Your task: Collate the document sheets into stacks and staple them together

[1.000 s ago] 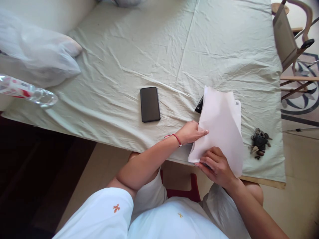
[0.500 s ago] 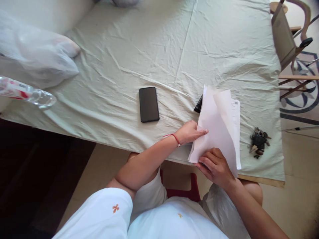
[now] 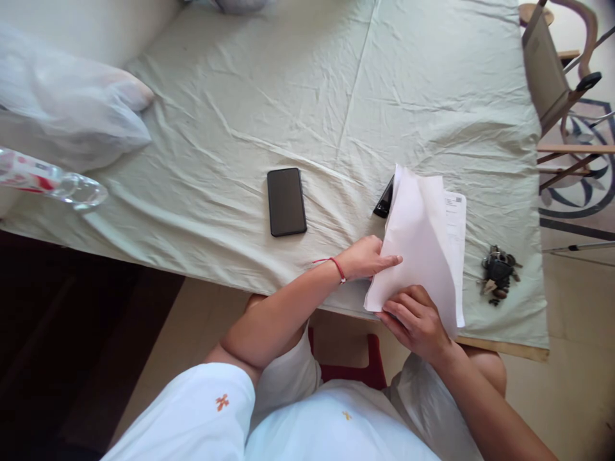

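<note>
Several white paper sheets (image 3: 418, 237) stand partly lifted and curled at the table's front edge. My left hand (image 3: 368, 257), with a red string at the wrist, grips their left edge, thumb on top and fingers hidden behind. At the lower left corner my right hand (image 3: 416, 320) pinches the sheets between bent fingers and thumb. Beneath them to the right lies a printed page (image 3: 456, 224) with small text and a dark square code near its top. A black object (image 3: 384, 202) pokes out from under the papers' upper left; the rest of it is covered.
A black smartphone (image 3: 287, 202) lies on the pale green tablecloth (image 3: 288, 109), left of the papers. To their right is a bunch of keys (image 3: 500, 274). A plastic bottle (image 3: 52, 182) and a whitish plastic bag (image 3: 81, 109) occupy the left side. A chair (image 3: 548, 70) stands beyond the right edge.
The lifted sheets have shifted very slightly, showing a little more of the printed page and the black object. Both hands keep their hold in nearly the same place.
</note>
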{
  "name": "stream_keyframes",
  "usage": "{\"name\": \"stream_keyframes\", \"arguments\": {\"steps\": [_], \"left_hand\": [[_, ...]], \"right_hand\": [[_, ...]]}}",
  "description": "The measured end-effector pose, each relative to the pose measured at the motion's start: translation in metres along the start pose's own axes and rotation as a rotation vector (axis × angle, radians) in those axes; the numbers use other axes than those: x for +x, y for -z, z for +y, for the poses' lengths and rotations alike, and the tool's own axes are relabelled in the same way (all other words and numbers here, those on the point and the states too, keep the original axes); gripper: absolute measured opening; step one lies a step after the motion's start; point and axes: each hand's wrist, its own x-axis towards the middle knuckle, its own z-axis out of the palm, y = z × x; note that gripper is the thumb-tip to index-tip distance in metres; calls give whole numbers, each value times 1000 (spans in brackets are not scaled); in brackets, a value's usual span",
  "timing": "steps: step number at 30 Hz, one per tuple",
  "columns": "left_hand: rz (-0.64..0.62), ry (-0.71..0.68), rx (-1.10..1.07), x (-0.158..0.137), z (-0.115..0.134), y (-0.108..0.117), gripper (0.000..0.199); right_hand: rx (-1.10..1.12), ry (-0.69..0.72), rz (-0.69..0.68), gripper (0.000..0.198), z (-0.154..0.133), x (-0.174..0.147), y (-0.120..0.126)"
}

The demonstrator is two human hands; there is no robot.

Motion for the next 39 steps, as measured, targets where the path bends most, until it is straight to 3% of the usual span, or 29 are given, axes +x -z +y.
{"name": "stream_keyframes", "arguments": {"steps": [11, 20, 24, 27, 30, 36, 39], "left_hand": [[-49, -139, 241, 4, -7, -1, 42], [-38, -115, 306, 2, -2, 0, 41], [-13, -122, 304, 3, -6, 1, 38], [1, -176, 264, 3, -11, 0, 36], [-19, -279, 217, 1, -14, -1, 36], [-65, -460, 174, -5, -18, -8, 40], [-100, -529, 236, -12, -18, -12, 40]], "right_hand": [[-19, 28, 20, 20, 0, 2, 1], [52, -18, -1, 14, -1, 4, 4], [-60, -194, 113, 11, 10, -2, 12], [-325, -425, 244, 9, 31, -18, 20], [-415, -664, 331, 22, 53, -33, 30], [-280, -967, 242, 55, 74, -22, 52], [-149, -1105, 276, 63, 78, -3, 64]]}}
